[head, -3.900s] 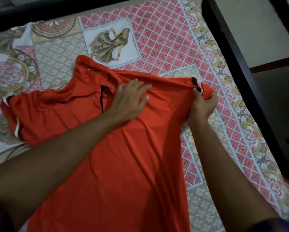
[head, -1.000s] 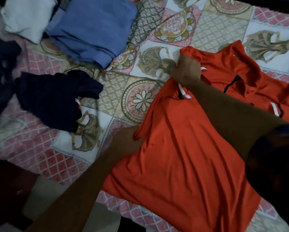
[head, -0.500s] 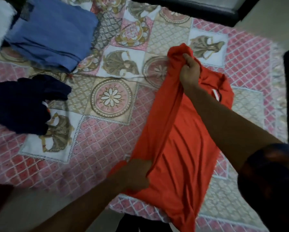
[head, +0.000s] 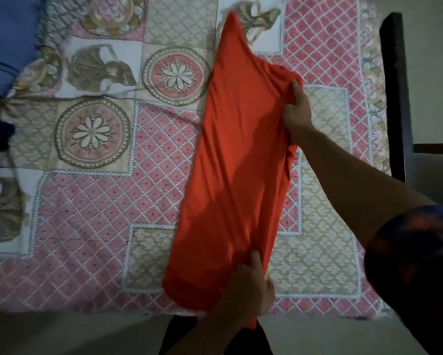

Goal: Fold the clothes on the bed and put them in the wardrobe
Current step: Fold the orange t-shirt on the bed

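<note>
Red shirt (head: 235, 149) lies folded lengthwise in a long strip on the bedspread (head: 87, 201), running near to far. Our left hand (head: 246, 288) grips its near hem; our right hand (head: 296, 111) pinches bunched cloth at its far right edge.

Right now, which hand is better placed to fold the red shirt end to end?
Probably left. The left hand grips the red shirt at its near hem and can carry it up; the right hand pinches a side edge, short of the far tip.
</note>
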Tool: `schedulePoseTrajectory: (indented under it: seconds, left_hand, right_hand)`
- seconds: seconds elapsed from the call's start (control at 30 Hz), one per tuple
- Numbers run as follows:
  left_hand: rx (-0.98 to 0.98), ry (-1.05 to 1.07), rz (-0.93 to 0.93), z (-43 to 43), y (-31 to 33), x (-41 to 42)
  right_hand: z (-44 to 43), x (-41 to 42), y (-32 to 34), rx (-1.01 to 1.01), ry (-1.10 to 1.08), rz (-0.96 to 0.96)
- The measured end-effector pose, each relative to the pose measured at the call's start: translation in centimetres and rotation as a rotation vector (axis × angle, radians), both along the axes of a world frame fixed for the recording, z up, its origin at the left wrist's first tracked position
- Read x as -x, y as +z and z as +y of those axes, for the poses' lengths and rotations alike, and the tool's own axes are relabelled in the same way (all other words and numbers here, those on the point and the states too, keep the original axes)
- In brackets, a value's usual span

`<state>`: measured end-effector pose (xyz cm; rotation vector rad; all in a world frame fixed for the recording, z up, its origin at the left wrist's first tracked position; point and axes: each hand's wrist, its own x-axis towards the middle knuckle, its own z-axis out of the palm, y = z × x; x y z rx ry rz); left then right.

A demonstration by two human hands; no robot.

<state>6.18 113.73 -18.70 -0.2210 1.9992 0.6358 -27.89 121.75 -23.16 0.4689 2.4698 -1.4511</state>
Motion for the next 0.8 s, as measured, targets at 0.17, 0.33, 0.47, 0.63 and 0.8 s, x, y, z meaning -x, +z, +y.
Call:
schedulePoseTrajectory:
  seconds: [0.17, 0.33, 0.47, 0.63, 0.8]
  left_hand:
    - [-0.189, 0.207, -0.196, -0.9, 0.2, 0.7]
    - [-0.242, 0.382, -0.289, -1.9, 0.8, 0.4]
    - [-0.169, 0.528, -0.231, -5.3, -0.4, 2.0]
    - [0.280, 0.458, 0.589, -11.9, -2.1, 1.7]
    - [0.161, 0.526, 0.418, -14.5, -3.6, 1.1]
  right_hand:
    - [1.5, -0.4, -0.5, 0.009, -0.145, 0.115]
    - [2.0, -1.0, 0.7, -0.246, -0.134, -0.008]
    - [2.2, -5.1, 2.0, -0.317, -0.228, -0.010]
    - [1.0, -20.6, 2.1, -0.207, -0.239, -0.132]
    - [-2.3, -34.9, 2.0, -0.200, -0.122, -0.335]
